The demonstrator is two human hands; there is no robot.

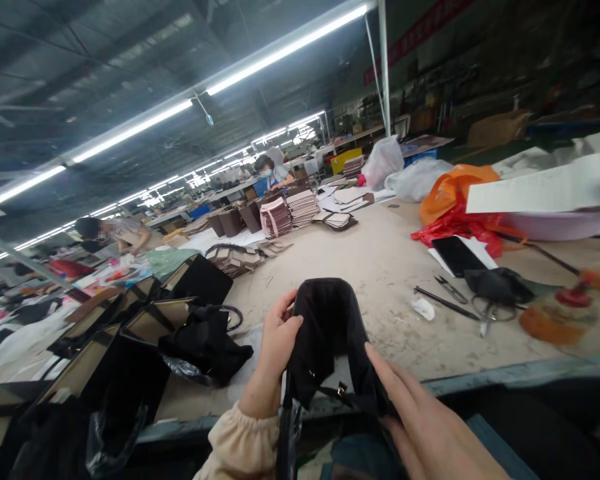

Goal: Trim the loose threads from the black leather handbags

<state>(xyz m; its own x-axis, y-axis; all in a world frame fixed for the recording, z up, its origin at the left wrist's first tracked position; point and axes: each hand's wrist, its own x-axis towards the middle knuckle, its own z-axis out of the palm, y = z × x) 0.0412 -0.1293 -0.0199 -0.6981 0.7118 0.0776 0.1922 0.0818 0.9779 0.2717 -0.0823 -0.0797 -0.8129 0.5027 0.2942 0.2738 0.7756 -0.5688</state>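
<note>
A black fabric bag (pixel 327 300) is in front of me at the table's near edge, its mouth gaping toward me. A small gold-coloured metal fitting (pixel 341 388) shows on a strap at its near side. My left hand (pixel 280 337) grips the bag's left rim, thumb on top and fingers wrapped round the outside. On the other side, my right hand (pixel 415 407) holds the bag's right wall, its fingers lying long against the outside. The lower part of the bag is partly hidden by my right hand.
Black box-like pieces (pixel 200 280) and a crumpled black bag (pixel 207 343) lie left. To the right are a phone (pixel 455 256), a black pen-like tool (pixel 445 302), scissors (pixel 495 308) and a bottle of amber liquid (pixel 560 317). Stacked panels (pixel 301 208) and co-workers are farther back.
</note>
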